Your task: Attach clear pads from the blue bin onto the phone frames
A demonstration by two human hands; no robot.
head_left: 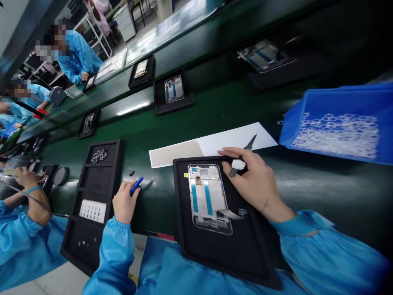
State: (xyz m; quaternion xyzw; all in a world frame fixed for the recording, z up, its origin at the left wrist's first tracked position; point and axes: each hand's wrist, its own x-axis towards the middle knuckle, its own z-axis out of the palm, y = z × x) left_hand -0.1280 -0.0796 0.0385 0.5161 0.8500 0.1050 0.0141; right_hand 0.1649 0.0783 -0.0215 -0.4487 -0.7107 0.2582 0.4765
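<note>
My left hand [124, 203] is closed around a blue pen-like tool [136, 186], left of the black tray [245, 258]. My right hand [256, 180] grips dark tweezers [251, 141] with a white wrapping, over the tray's upper right edge. In the tray lies a phone frame [201, 200] with two blue strips, and a ribbon cable with a small dark part [242, 212] reaches out at its lower right. Behind the tray is a white sheet [239, 137] with a beige area. A tiny black part [132, 173] rests on the table near my left hand.
A compartmented black tray [97, 178] with small parts stands at left. A blue bin [337, 151] of white rings is at right. More trays with phone frames [174, 89] sit farther back. A co-worker's hand [26, 178] is at far left; other people sit beyond.
</note>
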